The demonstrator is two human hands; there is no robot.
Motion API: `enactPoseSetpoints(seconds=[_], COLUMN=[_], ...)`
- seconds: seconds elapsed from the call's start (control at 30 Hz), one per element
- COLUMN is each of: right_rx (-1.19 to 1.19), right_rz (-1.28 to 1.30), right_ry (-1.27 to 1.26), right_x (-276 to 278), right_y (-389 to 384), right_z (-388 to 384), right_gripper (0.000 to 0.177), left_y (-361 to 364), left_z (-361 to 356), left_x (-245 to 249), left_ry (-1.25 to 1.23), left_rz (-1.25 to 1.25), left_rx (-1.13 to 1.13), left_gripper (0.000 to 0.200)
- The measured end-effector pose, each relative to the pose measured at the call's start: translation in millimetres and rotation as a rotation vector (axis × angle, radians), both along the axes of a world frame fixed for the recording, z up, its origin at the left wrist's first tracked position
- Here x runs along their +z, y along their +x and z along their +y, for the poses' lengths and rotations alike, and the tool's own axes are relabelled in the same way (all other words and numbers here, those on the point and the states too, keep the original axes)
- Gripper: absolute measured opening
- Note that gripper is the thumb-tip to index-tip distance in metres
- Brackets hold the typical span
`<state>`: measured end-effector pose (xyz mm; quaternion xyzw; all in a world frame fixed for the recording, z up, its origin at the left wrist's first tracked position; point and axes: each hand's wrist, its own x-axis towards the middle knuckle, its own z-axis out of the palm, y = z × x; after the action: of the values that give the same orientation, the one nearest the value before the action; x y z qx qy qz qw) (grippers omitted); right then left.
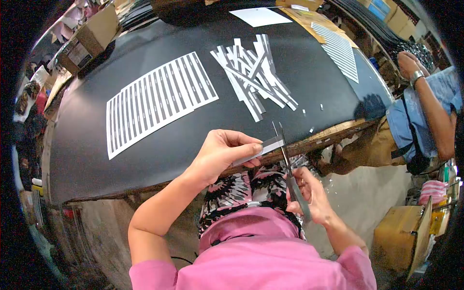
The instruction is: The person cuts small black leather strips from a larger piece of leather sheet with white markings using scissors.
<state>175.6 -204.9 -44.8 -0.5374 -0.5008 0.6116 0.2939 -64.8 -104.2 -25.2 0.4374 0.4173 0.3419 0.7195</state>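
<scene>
My left hand (pixel 224 152) pinches a grey and white strip (pixel 272 144) near the table's front edge. My right hand (pixel 311 195) is wrapped round the dark handles of a pair of scissors (pixel 286 159). The scissor blades are parted at their tips and stand at the right end of the strip. Beyond my hands, a loose pile of similar strips (pixel 251 72) lies on the black table (pixel 193 130). Striped sheets (pixel 162 99) lie to the left of the pile. Small white scraps (pixel 311 129) are near the front edge, right of the scissors.
At the back are a white sheet (pixel 261 17) and another striped sheet (pixel 338 50). A person in blue (pixel 425 106) is at the right end of the table. Cardboard boxes stand at the back left (pixel 89 38) and on the floor at the right (pixel 398 237).
</scene>
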Motion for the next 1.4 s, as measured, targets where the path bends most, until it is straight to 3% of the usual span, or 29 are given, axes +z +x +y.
enactPoseSetpoints(seconds=[0.3, 0.73, 1.03, 1.13, 1.37, 1.4], right_rx=[-0.067, -0.103, -0.145, -0.220, -0.311, -0.334], right_rz=[0.160, 0.167, 0.149, 0.153, 0.209, 0.233], right_ry=[0.047, 0.090, 0.130, 0.025, 0.034, 0.088], right_x=[3, 4, -4, -5, 6, 11], right_y=[-4, -3, 0, -1, 6, 4], right_z=[6, 6, -16, -28, -15, -6], right_gripper=[0.078, 0.077, 0.061, 0.053, 0.052, 0.052], left_y=[10, 15, 23, 26, 24, 25], left_z=[-2, -2, -4, -6, -9, -9], left_x=[1, 7, 3, 1, 5, 5], left_ry=[0.016, -0.024, -0.057, -0.052, -0.011, 0.123], left_rz=[0.021, 0.047, 0.052, 0.059, 0.101, 0.146], left_rx=[-0.047, -0.090, -0.152, -0.195, -0.306, -0.383], left_gripper=[0.020, 0.022, 0.023, 0.024, 0.023, 0.020])
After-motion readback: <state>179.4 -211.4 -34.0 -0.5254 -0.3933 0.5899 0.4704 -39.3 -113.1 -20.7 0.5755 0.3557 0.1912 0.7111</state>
